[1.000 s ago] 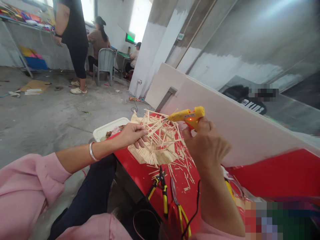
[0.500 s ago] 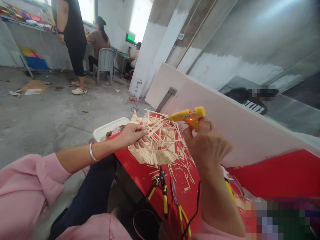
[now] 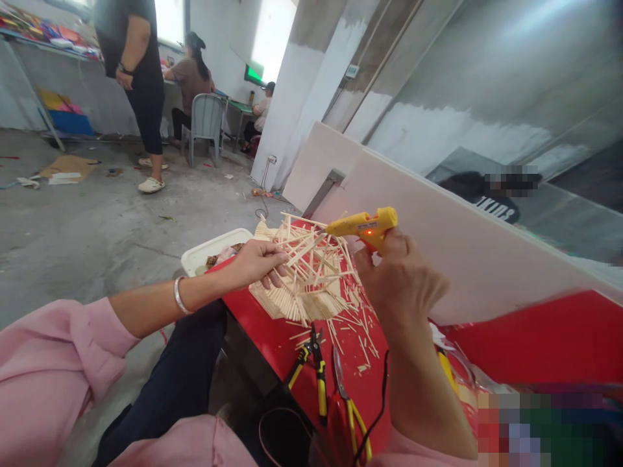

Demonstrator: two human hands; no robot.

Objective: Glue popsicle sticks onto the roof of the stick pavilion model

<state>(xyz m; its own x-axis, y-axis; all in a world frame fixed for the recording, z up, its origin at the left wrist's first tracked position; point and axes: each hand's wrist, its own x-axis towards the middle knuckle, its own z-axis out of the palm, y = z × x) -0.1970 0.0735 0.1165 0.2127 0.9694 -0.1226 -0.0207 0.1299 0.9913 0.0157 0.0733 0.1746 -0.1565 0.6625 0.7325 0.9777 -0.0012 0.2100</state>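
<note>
My right hand [image 3: 403, 279] grips a yellow hot glue gun [image 3: 363, 222], whose small light glows orange. The gun points left, and its metal nozzle is close to the end of a thin wooden stick [image 3: 307, 249]. My left hand [image 3: 263, 261] pinches that stick between thumb and fingertips. Behind and below it lies a tangled heap of pale wooden sticks [image 3: 318, 275], part of it hidden by my fingers. Flat rows of sticks fan out under the heap on the red table [image 3: 263, 337].
Pliers with black and yellow handles [image 3: 318, 376] and yellow-handled scissors [image 3: 348, 395] lie near the table's front edge. The gun's black cord [image 3: 384, 395] runs beside them. A white tray [image 3: 195, 253] stands behind my left wrist. White boards [image 3: 413, 227] lean at the right. People are farther back.
The glue gun and my right hand have shifted slightly left. My left hand keeps its place with the stick. The standing person in the background has turned and moved a little left.
</note>
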